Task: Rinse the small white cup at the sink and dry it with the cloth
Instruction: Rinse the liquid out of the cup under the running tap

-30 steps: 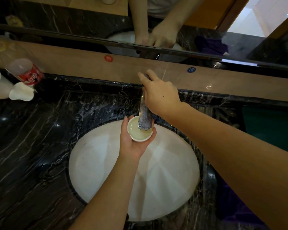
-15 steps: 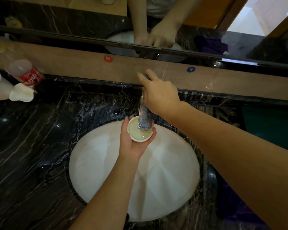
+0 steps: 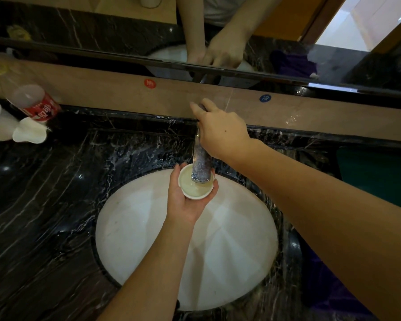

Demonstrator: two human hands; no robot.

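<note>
The small white cup [image 3: 196, 184] is held upright in the left hand [image 3: 187, 200], above the far part of the white round sink basin [image 3: 148, 239]. The fingers of that hand are curled round the cup's sides and underside, the thumb lying along its left rim. The cup is positioned directly beneath the outlet of the chrome faucet spout [image 3: 202, 166], whose tip overlaps the cup's far rim in the head view. Pale liquid is seen inside the cup; whether water is flowing cannot be told.

The right hand [image 3: 220, 133] is placed over the rear of the faucet, fingers bent down over the top of it. The handle itself is hidden beneath the hand, so how firmly it is gripped cannot be told.

The basin is set into a black marble countertop [image 3: 44, 216] with white veining. A purple cloth [image 3: 329, 286] is partly seen on the counter to the right of the basin, below the right forearm. At the far left of the counter, a plastic bottle with a red label [image 3: 36, 104] lies tilted, and crumpled white paper cups [image 3: 29, 133] are noted just beside it. Red [image 3: 150, 83] and blue [image 3: 265, 98] round stickers are fixed to the brown backsplash, below the mirror [image 3: 287, 31].
</note>
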